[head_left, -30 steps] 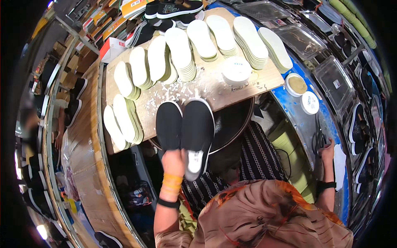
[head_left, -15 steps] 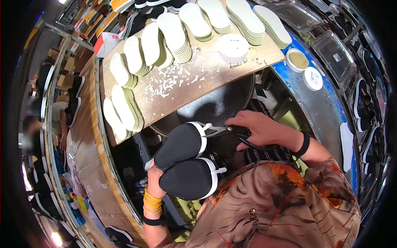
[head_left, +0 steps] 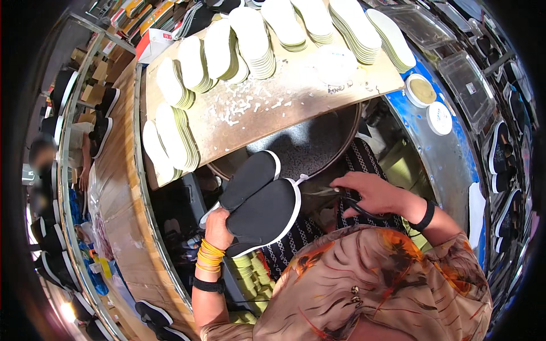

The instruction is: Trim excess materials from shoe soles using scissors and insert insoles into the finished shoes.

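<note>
My left hand (head_left: 218, 230), with yellow bands at its wrist, grips a pair of black shoes together, toes pointing away to the right. The farther shoe (head_left: 247, 179) shows a white sole edge with no tab visible at the toe. On the nearer shoe (head_left: 264, 213), a small white tab (head_left: 302, 178) sticks out from the toe rim. My right hand (head_left: 372, 193) is closed round the dark handles of a pair of scissors (head_left: 327, 191). The scissors' blades point left toward the nearer shoe's toe, apart from the tab.
Beyond the shoes, a wooden board (head_left: 227, 136) bears stacks of white insoles (head_left: 253, 42) and white scraps (head_left: 239, 108). A dark round basin (head_left: 324, 145) sits below its edge. Right stands a blue metal table (head_left: 421, 136) with an open tub (head_left: 421, 91). A person (head_left: 77, 142) is at far left.
The farther shoe's white toe tab, between the scissor blades before, no longer shows. The shoes have turned and the nearer one's toe has moved up. The scissors have drawn back to the right.
</note>
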Tool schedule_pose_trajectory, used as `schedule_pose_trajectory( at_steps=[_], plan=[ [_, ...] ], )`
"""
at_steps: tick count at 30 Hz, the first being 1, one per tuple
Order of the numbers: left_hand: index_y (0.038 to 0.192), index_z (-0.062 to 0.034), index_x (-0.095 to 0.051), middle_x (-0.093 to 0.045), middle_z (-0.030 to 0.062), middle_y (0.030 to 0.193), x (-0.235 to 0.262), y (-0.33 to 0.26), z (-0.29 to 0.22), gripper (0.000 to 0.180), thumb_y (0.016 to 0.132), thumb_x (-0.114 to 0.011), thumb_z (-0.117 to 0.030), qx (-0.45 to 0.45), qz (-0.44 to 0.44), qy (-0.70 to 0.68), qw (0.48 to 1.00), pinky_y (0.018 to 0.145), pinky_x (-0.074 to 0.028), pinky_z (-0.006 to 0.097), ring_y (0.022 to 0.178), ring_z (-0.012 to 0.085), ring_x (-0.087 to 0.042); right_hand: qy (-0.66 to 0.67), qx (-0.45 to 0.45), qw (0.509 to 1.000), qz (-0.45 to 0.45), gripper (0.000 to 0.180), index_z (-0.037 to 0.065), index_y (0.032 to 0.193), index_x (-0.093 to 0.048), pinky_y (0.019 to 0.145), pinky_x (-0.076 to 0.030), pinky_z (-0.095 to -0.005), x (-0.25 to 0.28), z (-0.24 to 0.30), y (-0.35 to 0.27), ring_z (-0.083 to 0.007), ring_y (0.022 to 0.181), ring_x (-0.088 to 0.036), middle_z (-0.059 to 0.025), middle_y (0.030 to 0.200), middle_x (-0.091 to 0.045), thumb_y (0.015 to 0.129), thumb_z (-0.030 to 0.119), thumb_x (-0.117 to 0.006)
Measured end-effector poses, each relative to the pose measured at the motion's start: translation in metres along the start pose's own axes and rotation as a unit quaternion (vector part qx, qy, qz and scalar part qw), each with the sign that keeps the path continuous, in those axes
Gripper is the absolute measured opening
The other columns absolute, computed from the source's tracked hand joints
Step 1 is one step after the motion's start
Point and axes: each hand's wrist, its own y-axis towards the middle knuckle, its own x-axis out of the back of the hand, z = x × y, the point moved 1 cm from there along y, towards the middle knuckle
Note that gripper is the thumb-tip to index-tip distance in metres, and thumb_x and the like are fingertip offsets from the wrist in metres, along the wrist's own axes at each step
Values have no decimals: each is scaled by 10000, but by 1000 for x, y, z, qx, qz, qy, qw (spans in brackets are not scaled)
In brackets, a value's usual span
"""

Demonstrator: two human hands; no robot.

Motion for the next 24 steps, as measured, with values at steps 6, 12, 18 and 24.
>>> schedule_pose_trajectory(
  at_steps=[6, 12, 18, 24],
  plan=[
    [800, 1, -619, -617, 214, 819, -1, -3, -2, 180, 631, -649, -52, 66, 64, 134, 987, 681, -481, 401, 788, 409, -594, -74, -87, 992, 61, 472, 100, 1120, -561, 664, -473, -437, -3, -6, 8, -368, 780, -598, -161, 843, -615, 760, 384, -672],
    [1258, -31, -456, -508, 132, 1257, -5, -3, 11, 370, 936, -402, -206, 195, 198, -132, 951, 1026, -349, 402, 1179, 272, -460, -52, -111, 989, 80, 507, 87, 1083, -570, 701, -480, -428, -11, 1, 9, -355, 806, -599, -152, 833, -611, 724, 424, -688],
    [1268, -45, -458, -501, 133, 1266, -43, -20, -1, 387, 944, -387, -245, 164, -134, -338, 917, 1019, -357, 395, 1178, 270, -458, -105, -30, 993, 43, 586, 113, 1117, -574, 658, -474, -391, -23, 33, 44, -308, 781, -595, -107, 821, -578, 653, 434, -734],
    [1277, -58, -460, -494, 134, 1275, -61, -29, 3, 406, 952, -372, -285, 131, -134, -216, 958, 1011, -366, 388, 1178, 269, -457, -126, 0, 991, 40, 525, 108, 1124, -547, 674, -487, -409, -34, 35, 59, -338, 792, -605, -141, 857, -593, 728, 427, -680]
  ],
)
